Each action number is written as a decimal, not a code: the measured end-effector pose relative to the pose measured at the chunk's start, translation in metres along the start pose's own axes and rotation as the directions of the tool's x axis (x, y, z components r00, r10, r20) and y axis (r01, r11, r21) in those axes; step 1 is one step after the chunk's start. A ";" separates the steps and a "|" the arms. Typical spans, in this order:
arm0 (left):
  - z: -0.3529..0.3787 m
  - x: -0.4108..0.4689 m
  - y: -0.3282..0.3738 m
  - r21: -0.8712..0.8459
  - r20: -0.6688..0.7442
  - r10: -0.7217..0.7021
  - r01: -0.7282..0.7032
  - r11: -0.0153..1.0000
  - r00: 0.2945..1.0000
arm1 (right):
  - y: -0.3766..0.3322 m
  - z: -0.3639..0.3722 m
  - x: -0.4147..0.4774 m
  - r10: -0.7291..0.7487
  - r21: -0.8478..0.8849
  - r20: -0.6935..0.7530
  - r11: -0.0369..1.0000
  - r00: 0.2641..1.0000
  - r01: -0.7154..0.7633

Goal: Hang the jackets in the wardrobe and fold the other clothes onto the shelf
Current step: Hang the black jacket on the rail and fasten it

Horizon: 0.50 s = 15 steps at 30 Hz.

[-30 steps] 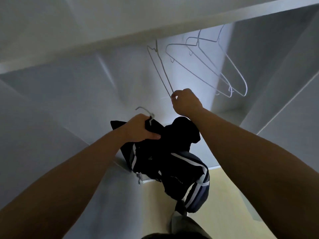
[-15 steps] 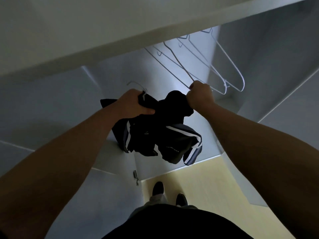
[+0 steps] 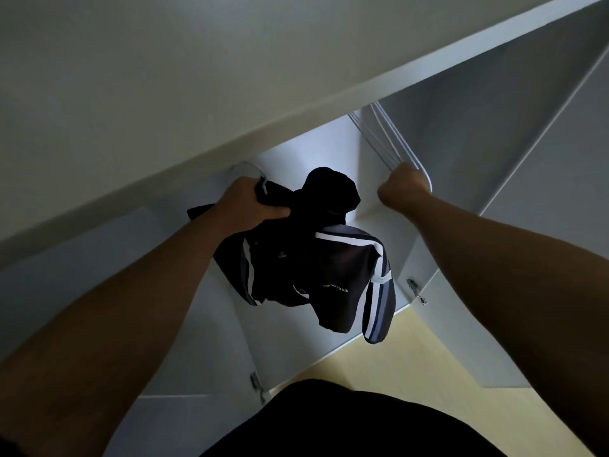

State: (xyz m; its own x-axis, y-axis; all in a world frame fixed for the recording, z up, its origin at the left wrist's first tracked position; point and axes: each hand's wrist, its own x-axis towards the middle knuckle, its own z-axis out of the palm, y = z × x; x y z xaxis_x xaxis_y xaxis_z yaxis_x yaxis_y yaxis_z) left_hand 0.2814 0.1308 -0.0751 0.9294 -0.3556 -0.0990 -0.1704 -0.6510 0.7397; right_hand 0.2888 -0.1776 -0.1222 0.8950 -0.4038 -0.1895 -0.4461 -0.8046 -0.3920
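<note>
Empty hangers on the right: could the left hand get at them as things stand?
Probably not. The left hand grips the black jacket and its hanger, so it is full, and the right hand is closed round the lower end of the empty hangers.

At centre frame we see a black cloth jacket point(image 3: 296, 258) with white and grey-blue stripes, its fabric smooth with a faint sheen. At upper right, the thin white wire hangers point(image 3: 392, 140) look smooth-coated. We find the white wardrobe panels point(image 3: 543, 192) matt and smooth; the small metal hinge point(image 3: 416, 290) glints. At the bottom, the pale yellow floor point(image 3: 412, 367) looks smooth.
</note>
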 end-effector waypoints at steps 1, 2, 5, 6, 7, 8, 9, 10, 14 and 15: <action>0.001 0.003 0.000 -0.011 -0.002 0.012 -0.012 1.000 1.000 | 0.002 -0.002 -0.001 0.015 -0.003 -0.011 1.000 1.000 -0.015; 0.002 0.005 0.001 -0.019 -0.005 0.021 -0.022 1.000 1.000 | 0.003 -0.002 -0.003 0.028 0.009 -0.022 1.000 0.999 -0.028; 0.006 0.013 0.002 -0.036 -0.022 0.037 -0.037 0.999 0.999 | 0.003 -0.003 -0.018 -0.002 0.048 -0.085 0.999 0.996 0.006; 0.007 0.015 0.003 -0.039 -0.029 0.039 -0.040 0.998 0.999 | 0.003 -0.001 -0.024 -0.038 0.054 -0.143 0.997 0.989 0.046; 0.007 0.017 0.004 -0.043 -0.039 0.043 -0.045 0.998 0.998 | 0.001 0.000 -0.032 -0.085 0.053 -0.206 0.994 0.975 0.098; 0.007 0.019 0.004 -0.049 -0.051 0.049 -0.051 0.998 0.997 | -0.002 0.002 -0.040 -0.138 0.051 -0.252 0.986 0.958 0.156; 0.008 0.021 0.003 -0.056 -0.065 0.051 -0.055 0.997 0.997 | -0.005 0.003 -0.048 -0.186 0.053 -0.274 0.977 0.943 0.208; 0.008 0.023 0.003 -0.064 -0.079 0.048 -0.053 0.997 0.996 | -0.008 0.005 -0.055 -0.232 0.054 -0.281 0.965 0.931 0.256; 0.005 0.029 0.004 -0.090 -0.121 0.053 -0.064 0.994 0.991 | -0.019 0.013 -0.081 -0.310 0.141 -0.290 0.922 0.905 0.361; 0.004 0.030 0.002 -0.099 -0.132 0.055 -0.068 0.993 0.990 | -0.021 0.015 -0.086 -0.333 0.151 -0.271 0.912 0.903 0.382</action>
State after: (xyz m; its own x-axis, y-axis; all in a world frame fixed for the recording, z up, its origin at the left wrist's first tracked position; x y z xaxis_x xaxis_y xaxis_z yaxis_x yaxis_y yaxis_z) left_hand 0.3072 0.1158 -0.0792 0.9537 -0.2991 0.0301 -0.1998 -0.5556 0.8071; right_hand 0.2211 -0.1192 -0.1113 0.9551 -0.2150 0.2037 -0.0645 -0.8222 -0.5656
